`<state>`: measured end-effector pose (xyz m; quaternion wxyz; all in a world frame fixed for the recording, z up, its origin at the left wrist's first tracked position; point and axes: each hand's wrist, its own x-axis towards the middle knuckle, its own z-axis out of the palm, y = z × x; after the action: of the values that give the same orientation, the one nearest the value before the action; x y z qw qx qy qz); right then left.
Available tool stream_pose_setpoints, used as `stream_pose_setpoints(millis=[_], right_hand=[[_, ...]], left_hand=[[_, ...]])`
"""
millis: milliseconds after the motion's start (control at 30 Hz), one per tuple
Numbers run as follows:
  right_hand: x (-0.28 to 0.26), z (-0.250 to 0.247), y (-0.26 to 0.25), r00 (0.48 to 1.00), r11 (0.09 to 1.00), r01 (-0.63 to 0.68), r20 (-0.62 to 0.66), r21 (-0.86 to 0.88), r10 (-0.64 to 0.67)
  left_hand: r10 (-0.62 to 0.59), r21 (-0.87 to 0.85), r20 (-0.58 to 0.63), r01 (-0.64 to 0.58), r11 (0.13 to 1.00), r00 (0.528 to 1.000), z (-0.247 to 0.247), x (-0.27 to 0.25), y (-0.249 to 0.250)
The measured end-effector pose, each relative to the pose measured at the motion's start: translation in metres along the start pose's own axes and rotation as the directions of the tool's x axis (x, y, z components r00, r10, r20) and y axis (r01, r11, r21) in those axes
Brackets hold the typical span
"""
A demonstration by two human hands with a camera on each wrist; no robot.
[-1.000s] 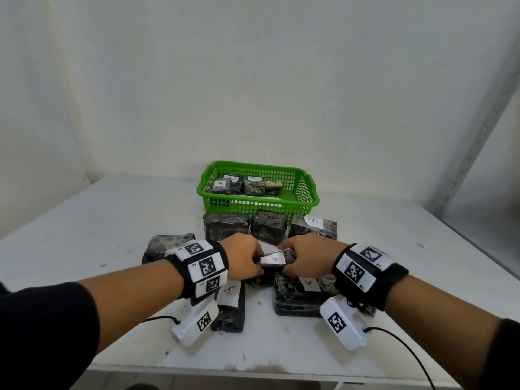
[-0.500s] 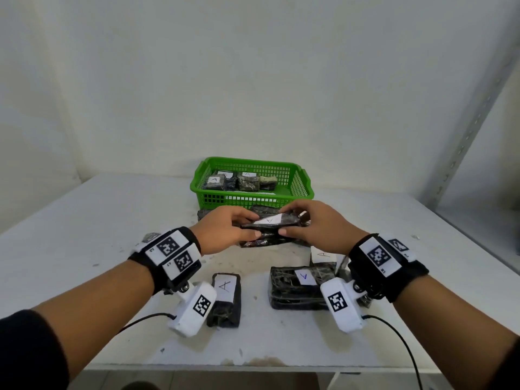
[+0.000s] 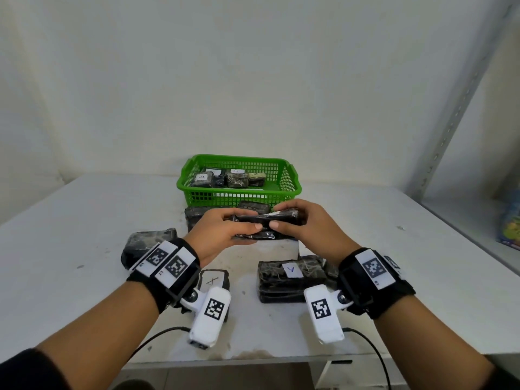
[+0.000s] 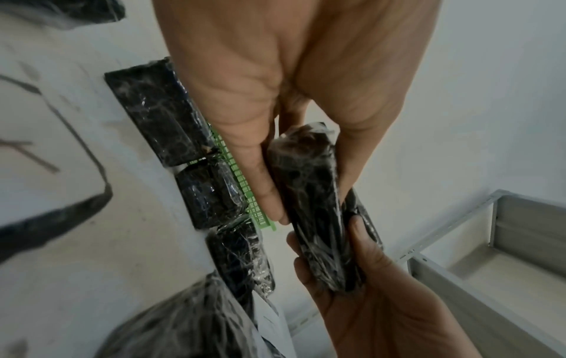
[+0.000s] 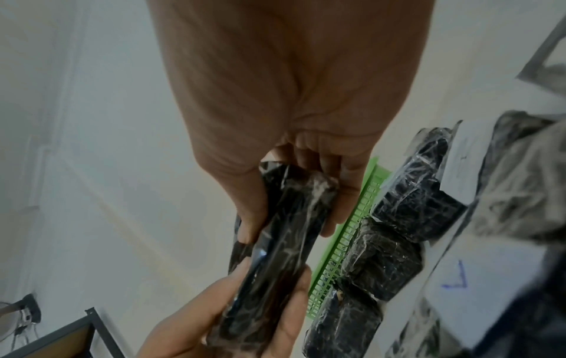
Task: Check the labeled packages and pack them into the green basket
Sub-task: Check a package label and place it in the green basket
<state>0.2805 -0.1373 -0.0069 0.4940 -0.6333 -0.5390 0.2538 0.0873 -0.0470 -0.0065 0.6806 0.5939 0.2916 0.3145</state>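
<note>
A dark plastic-wrapped package [image 3: 267,220] hangs above the table between both hands. My left hand [image 3: 225,230] grips its left end and my right hand [image 3: 304,226] grips its right end. Its white label faces up and away, only its edge showing. The wrist views show the same package [image 4: 312,193] [image 5: 281,232] pinched between thumb and fingers. The green basket [image 3: 239,197] stands just behind, with several labeled packages inside. More dark packages lie on the table: one marked A [image 3: 292,273], another [image 3: 212,280] under my left wrist, and one [image 3: 146,243] at the left.
A row of dark packages [image 3: 197,216] lies against the basket's front wall. The white table [image 3: 70,249] meets a wall behind the basket. A metal shelf post [image 3: 455,108] and a shelf with a coloured packet [image 3: 510,226] stand at the right.
Both hands lifted the package marked A off the pile near the table's middle and brought it up toward the basket. It has tipped so its label faces away.
</note>
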Motion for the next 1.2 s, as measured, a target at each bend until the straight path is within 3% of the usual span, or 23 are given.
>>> stream_pose_setpoints(millis=[267,500,733,867,1000,1200], right_hand=[[-0.002,0.000,-0.002,0.999,0.998,-0.006,-0.047,0.066,0.009],[-0.003,-0.018,-0.009,0.995,0.991,-0.081,0.065,0.105,0.074],[-0.004,-0.018,-0.007,0.996,0.990,-0.094,0.011,0.110,0.093],[-0.005,-0.009,-0.008,0.998,0.999,-0.040,-0.046,0.020,0.041],[-0.006,-0.006,-0.010,0.994,0.999,-0.014,-0.110,0.049,0.020],[-0.005,-0.007,-0.013,0.997,0.995,-0.063,-0.035,0.082,0.066]], left_hand=[[-0.007,-0.013,0.015,0.007,1.000,1.000,0.002,0.000,0.003],[-0.015,-0.016,0.050,0.016,1.000,0.999,-0.002,0.001,0.013],[-0.011,-0.043,0.041,0.013,0.999,0.999,0.002,-0.002,0.013],[-0.008,0.018,0.054,0.007,1.000,0.999,0.010,-0.002,0.010],[-0.009,0.015,0.055,0.009,1.000,0.998,0.010,0.000,0.009],[-0.054,-0.003,0.121,0.055,0.998,0.991,0.006,0.000,0.012]])
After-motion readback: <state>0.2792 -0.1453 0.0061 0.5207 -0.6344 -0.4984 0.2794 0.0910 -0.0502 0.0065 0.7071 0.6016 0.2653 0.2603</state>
